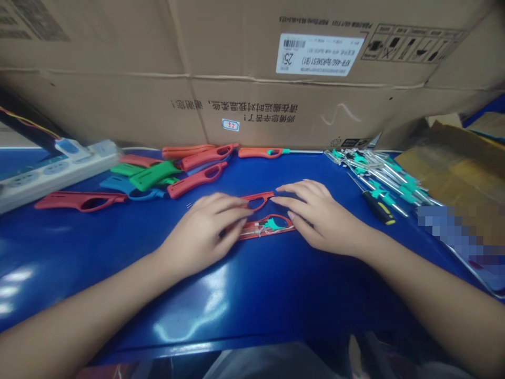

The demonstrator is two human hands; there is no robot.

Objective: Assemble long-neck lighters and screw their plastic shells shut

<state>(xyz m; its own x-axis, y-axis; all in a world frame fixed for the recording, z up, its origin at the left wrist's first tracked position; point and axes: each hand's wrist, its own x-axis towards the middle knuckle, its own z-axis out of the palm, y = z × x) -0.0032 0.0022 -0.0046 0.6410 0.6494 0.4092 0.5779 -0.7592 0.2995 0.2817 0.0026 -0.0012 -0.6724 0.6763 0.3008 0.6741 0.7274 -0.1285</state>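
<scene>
Two red plastic lighter shell halves lie at the middle of the blue table (118, 263). The far shell half (260, 198) lies empty, while the near shell half (268, 227) carries a teal part and thin wires inside. My left hand (207, 223) rests on the left ends of both, fingers curled and pinching them. My right hand (315, 213) lies over their right ends, its fingers stretched out and touching the shells.
A pile of red, green and blue lighter shells (158, 176) lies at the back left. One assembled orange lighter (272, 152) lies by the cardboard box (252, 73). Metal-tube parts with teal pieces (379, 173) and a screwdriver (379, 208) sit at right. A white power strip (51, 168) sits far left.
</scene>
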